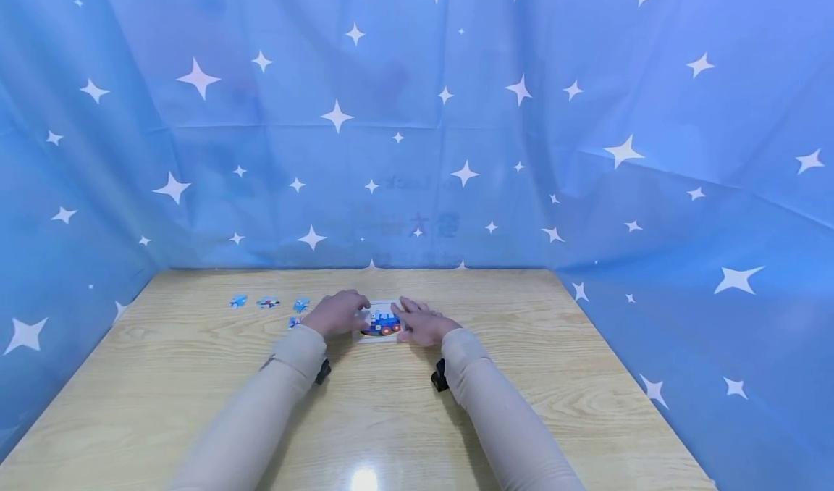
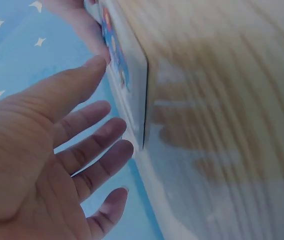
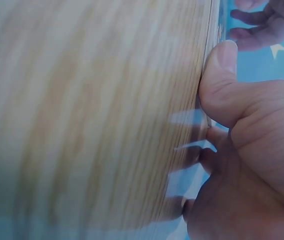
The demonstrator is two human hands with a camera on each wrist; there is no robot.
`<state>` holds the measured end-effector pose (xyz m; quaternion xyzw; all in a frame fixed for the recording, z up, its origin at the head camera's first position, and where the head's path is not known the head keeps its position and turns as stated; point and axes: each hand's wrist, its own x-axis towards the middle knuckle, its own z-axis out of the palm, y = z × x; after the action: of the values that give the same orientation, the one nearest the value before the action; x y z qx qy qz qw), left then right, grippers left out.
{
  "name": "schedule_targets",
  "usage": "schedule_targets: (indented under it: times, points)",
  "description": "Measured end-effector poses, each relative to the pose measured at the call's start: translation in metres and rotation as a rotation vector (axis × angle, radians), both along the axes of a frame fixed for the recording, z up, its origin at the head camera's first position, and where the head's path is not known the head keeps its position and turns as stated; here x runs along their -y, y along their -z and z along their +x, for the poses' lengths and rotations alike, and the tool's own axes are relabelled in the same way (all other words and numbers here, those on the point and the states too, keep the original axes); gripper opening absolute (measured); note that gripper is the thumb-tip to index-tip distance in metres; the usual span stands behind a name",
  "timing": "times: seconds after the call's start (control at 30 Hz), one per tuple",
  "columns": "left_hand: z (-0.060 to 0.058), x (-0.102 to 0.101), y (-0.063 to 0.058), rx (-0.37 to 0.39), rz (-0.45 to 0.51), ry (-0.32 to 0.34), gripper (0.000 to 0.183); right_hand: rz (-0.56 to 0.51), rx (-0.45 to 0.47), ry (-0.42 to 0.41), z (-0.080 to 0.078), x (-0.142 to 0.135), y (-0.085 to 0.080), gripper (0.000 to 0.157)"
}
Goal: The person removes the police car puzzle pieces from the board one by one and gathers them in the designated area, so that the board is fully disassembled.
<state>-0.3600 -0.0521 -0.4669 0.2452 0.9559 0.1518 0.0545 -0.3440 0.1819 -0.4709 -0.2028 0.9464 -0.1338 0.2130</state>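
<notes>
A small jigsaw puzzle board [image 1: 381, 337] with a white border and a blue train picture with red wheels lies flat on the table. My left hand [image 1: 339, 313] is at its left side, fingers relaxed and parted, with nothing held. In the left wrist view its thumb and fingertips point toward the white board edge [image 2: 138, 95]. The right hand [image 1: 425, 323] holds the board's right side: the thumb [image 3: 224, 60] lies along the near edge and the fingers reach over toward the far right corner. Part of the picture is hidden under the hands.
Loose blue puzzle pieces lie left of the board: one piece [image 1: 238, 300] farthest left, another [image 1: 268, 302] beside it, a third [image 1: 301, 304] nearer, and one [image 1: 295, 322] partly behind the left hand. A blue star-patterned curtain [image 1: 417, 150] surrounds the wooden table [image 1: 391, 418].
</notes>
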Motion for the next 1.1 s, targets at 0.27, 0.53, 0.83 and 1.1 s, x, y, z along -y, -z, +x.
schedule_targets:
  times: [0.27, 0.53, 0.83, 1.1]
  points:
    - [-0.001, -0.016, -0.001, -0.002, -0.039, -0.002, 0.041, -0.024, -0.005, -0.001, -0.001, -0.001, -0.001, 0.073]
    - [-0.008, -0.021, 0.006, -0.013, -0.053, 0.031, 0.032, -0.041, 0.012, 0.002, 0.000, -0.001, 0.003, 0.068]
    - [-0.011, -0.024, 0.011, -0.004, -0.047, 0.032, 0.038, -0.027, 0.018, 0.004, 0.001, -0.003, 0.005, 0.066]
    - [-0.004, -0.024, 0.003, 0.016, -0.027, 0.047, 0.035, -0.021, -0.001, -0.002, -0.001, -0.002, 0.004, 0.067]
